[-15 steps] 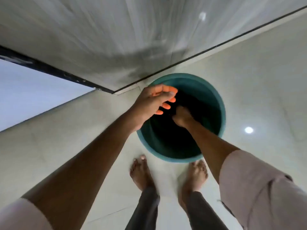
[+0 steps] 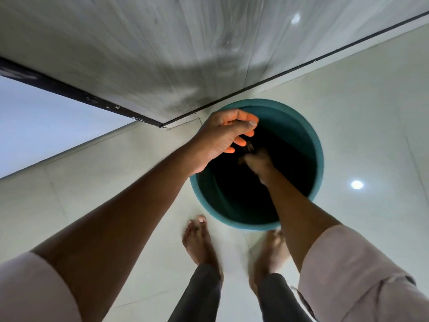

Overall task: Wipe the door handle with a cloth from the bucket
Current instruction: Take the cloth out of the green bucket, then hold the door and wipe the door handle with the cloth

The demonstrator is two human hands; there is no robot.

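A teal bucket (image 2: 299,126) stands on the pale tiled floor just ahead of my bare feet, its inside dark. My right hand (image 2: 256,162) reaches down inside it, blurred, with the fingers closed around a small dark bit of cloth (image 2: 249,145) that shows above the knuckles. Most of the cloth is lost in the dark interior. My left hand (image 2: 222,135) hovers over the bucket's left rim, fingers loosely curled and apart, holding nothing. The door handle is out of view.
A grey wood-grain door panel (image 2: 162,54) with a dark bottom edge fills the top of the view, close behind the bucket. A pale wall (image 2: 34,126) lies at the left. Glossy floor tiles (image 2: 359,112) spread to the right, reflecting a ceiling light.
My right hand has risen slightly inside the bucket and a dark bit of cloth now shows at its fingers. My left hand's fingers have curled in more.
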